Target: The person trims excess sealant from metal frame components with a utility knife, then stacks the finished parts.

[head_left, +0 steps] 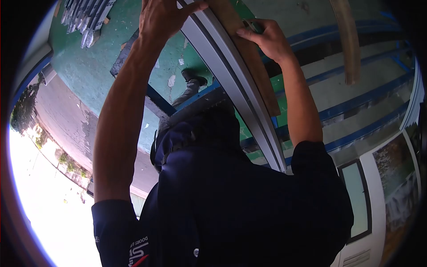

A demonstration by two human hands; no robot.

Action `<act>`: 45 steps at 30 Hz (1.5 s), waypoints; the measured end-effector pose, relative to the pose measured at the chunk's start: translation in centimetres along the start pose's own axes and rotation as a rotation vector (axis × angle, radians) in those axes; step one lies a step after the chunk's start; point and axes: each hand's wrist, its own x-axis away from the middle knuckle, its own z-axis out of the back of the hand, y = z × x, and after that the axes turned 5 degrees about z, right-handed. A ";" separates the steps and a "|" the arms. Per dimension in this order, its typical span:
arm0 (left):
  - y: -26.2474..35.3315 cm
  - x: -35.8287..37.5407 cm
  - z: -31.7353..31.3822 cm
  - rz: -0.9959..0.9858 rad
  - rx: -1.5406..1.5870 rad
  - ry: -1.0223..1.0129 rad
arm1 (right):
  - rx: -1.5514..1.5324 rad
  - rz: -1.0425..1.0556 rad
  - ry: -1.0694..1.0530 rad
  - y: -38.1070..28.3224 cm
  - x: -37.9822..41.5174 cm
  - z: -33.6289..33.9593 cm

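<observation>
A long grey metal profile with grooves runs from the top centre down toward my right side. Beside it, on its right, lies a brown wooden board. My left hand is at the top edge of the view, its thumb stretched over the profile and its other fingers partly cut off or hidden. My right hand is closed at the board's edge, pinching a small dark green object that I cannot make out.
Blue rack beams cross the right side, with a wooden strip above them. Metal profiles are stacked on the green floor at upper left. A dark shoe shows below the frame.
</observation>
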 end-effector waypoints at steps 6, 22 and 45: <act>-0.4 0.2 -0.8 0.049 0.259 -0.080 | 0.065 -0.012 0.055 1.4 0.2 -0.8; -1.0 -0.2 -0.8 -0.102 -0.202 -0.079 | 0.009 -0.264 -0.088 -1.7 -0.6 0.4; 1.2 -1.7 1.1 0.026 -0.016 -0.164 | 0.616 0.608 -0.102 -7.8 -15.2 2.0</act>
